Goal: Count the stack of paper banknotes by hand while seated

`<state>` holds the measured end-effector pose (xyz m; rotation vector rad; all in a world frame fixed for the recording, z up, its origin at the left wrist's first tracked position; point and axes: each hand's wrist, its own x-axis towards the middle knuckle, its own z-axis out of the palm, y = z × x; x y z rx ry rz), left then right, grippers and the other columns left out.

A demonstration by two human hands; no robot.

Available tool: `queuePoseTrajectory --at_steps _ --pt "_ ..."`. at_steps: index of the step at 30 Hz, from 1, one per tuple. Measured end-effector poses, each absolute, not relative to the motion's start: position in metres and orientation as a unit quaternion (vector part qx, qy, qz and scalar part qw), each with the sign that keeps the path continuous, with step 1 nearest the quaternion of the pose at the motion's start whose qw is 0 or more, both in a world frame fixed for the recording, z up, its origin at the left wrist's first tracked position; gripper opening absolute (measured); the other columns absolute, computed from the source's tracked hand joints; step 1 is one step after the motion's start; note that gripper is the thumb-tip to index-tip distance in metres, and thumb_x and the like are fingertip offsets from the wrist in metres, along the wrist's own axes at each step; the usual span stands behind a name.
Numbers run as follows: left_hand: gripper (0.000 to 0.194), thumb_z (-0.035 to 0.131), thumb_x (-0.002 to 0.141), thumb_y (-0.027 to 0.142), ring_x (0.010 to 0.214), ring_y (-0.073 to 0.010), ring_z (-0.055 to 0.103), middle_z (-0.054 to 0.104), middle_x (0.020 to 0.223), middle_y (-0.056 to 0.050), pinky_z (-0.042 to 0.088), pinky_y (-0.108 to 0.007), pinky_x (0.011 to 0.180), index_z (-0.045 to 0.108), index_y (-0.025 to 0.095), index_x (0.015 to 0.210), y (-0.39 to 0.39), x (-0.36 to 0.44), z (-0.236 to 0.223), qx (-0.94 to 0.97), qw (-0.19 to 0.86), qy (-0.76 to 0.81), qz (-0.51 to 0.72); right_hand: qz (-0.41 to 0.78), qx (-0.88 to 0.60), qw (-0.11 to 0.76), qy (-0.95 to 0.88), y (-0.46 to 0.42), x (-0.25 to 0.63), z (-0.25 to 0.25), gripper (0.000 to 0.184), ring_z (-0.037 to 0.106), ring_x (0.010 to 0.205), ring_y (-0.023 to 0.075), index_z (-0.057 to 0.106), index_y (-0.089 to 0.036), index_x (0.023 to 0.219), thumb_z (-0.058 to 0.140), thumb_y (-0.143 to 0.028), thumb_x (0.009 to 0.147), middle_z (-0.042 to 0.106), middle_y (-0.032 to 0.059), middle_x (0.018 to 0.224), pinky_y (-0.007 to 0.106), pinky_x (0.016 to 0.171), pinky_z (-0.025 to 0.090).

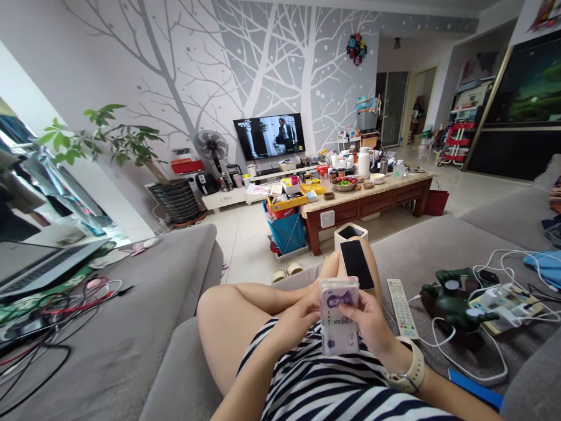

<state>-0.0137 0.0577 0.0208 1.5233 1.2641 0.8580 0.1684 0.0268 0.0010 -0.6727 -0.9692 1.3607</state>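
Observation:
A stack of purple 5-yuan banknotes [336, 318] is held upright above my lap, its printed face toward me. My right hand [372, 321] grips the stack's right edge, thumb across the front and fingers behind. From the left, my left hand [307, 310] closes on the other edge; its fingers are partly hidden by the notes. A beige watch [409, 365] is on my right wrist. Just beyond the notes, a smartphone [357, 264] with a dark screen rests on my leg. My striped clothing [324, 392] lies under both hands.
To my right on the grey sofa [407, 245] lie a white remote [402, 308], a dark green device [451, 298] and a power strip [504, 307] with white cables. A laptop [52, 269] and tangled cables sit at left. Ahead stands a cluttered coffee table [372, 202].

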Motion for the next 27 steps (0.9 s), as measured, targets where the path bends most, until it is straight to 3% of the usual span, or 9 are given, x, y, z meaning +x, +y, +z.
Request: queuePoseTrajectory --at_steps 4,10,12,14,16,20,27 --pt "0.055 0.055 0.078 0.042 0.12 -0.0284 0.053 0.059 0.133 -0.009 0.051 -0.035 0.081 0.054 0.026 0.131 0.046 -0.004 0.047 0.523 0.558 0.521 0.378 0.541 -0.349 0.645 -0.412 0.028 0.185 0.005 0.036 0.068 0.083 0.0254 0.072 -0.016 0.094 0.082 -0.042 0.069 0.075 0.0073 0.089 0.04 0.079 0.055" --pt "0.069 0.067 0.064 0.033 0.126 -0.0304 0.046 0.041 0.149 -0.01 0.052 -0.031 0.071 0.049 0.028 0.131 0.004 0.03 0.017 0.449 0.592 0.512 0.432 0.464 -0.378 0.622 -0.505 0.023 0.197 0.003 0.034 0.067 0.094 0.0267 0.071 -0.018 0.105 0.072 -0.042 0.081 0.074 0.008 0.099 0.04 0.089 0.052" --pt "0.063 0.07 0.063 0.032 0.119 -0.0296 0.051 0.051 0.14 -0.009 0.051 -0.029 0.069 0.055 0.027 0.124 -0.005 0.038 0.004 0.429 0.612 0.489 0.45 0.459 -0.375 0.598 -0.539 0.019 0.194 0.003 0.033 0.067 0.092 0.0269 0.072 -0.017 0.105 0.07 -0.042 0.083 0.074 0.0087 0.097 0.04 0.088 0.053" --pt "0.053 0.072 0.063 0.032 0.097 -0.0249 0.061 0.066 0.112 -0.009 0.05 -0.028 0.067 0.06 0.022 0.114 -0.01 0.042 -0.002 0.405 0.644 0.458 0.459 0.457 -0.363 0.581 -0.567 0.013 0.188 0.002 0.034 0.067 0.092 0.0267 0.072 -0.017 0.106 0.069 -0.042 0.084 0.074 0.0093 0.097 0.039 0.087 0.053" --pt "0.047 0.074 0.064 0.029 0.088 -0.021 0.062 0.069 0.1 -0.007 0.05 -0.029 0.07 0.064 0.02 0.109 -0.013 0.043 -0.002 0.373 0.661 0.441 0.479 0.46 -0.349 0.571 -0.584 0.008 0.182 0.0 0.033 0.067 0.093 0.0263 0.072 -0.017 0.106 0.068 -0.042 0.085 0.074 0.0095 0.099 0.038 0.088 0.052" --pt "0.038 0.075 0.069 0.034 0.088 -0.0224 0.063 0.071 0.098 -0.008 0.05 -0.031 0.071 0.069 0.018 0.102 -0.016 0.042 0.003 0.333 0.692 0.406 0.495 0.486 -0.334 0.557 -0.584 0.001 0.174 -0.007 0.03 0.067 0.087 0.0248 0.073 -0.017 0.1 0.067 -0.043 0.085 0.074 0.0081 0.091 0.035 0.083 0.053" --pt "0.043 0.081 0.064 0.04 0.085 -0.0223 0.064 0.072 0.097 -0.009 0.051 -0.031 0.071 0.072 0.018 0.1 -0.014 0.041 -0.008 0.325 0.725 0.374 0.477 0.485 -0.326 0.606 -0.539 -0.004 0.172 -0.012 0.024 0.066 0.082 0.0223 0.073 -0.02 0.093 0.068 -0.042 0.085 0.072 0.0051 0.086 0.031 0.079 0.053"
